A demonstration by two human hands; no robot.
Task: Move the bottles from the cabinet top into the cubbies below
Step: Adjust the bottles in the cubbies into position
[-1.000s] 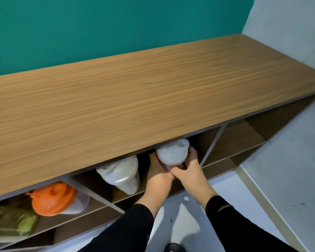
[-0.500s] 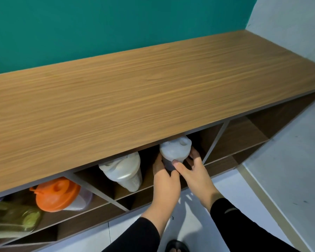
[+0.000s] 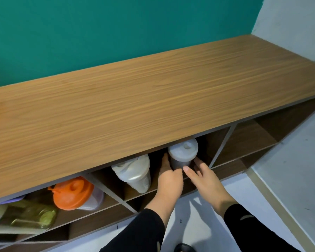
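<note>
Both hands are set on a white-lidded shaker bottle point(image 3: 182, 155) that stands upright in the middle cubby point(image 3: 205, 144) of the cabinet. The left hand point(image 3: 169, 179) is wrapped against the bottle's left side, and the right hand point(image 3: 204, 176) is spread loosely at its right side with the fingers point(image 3: 186, 169) partly open, so a light steadying hold rather than a firm grip is judged. The cabinet top point(image 3: 153, 99) is seen bare of bottles. To the left in the same cubby a second white shaker bottle point(image 3: 134, 172) is leaning. Further left an orange-lidded bottle point(image 3: 74, 193) and a yellow-green bottle point(image 3: 32, 215) are lodged in the neighbouring cubby. The bottle is judged to be light, rigid plastic with a smooth, somewhat slippery wall. It is best held around the body just below the lid, where the wider lid rim would stop a slip.
</note>
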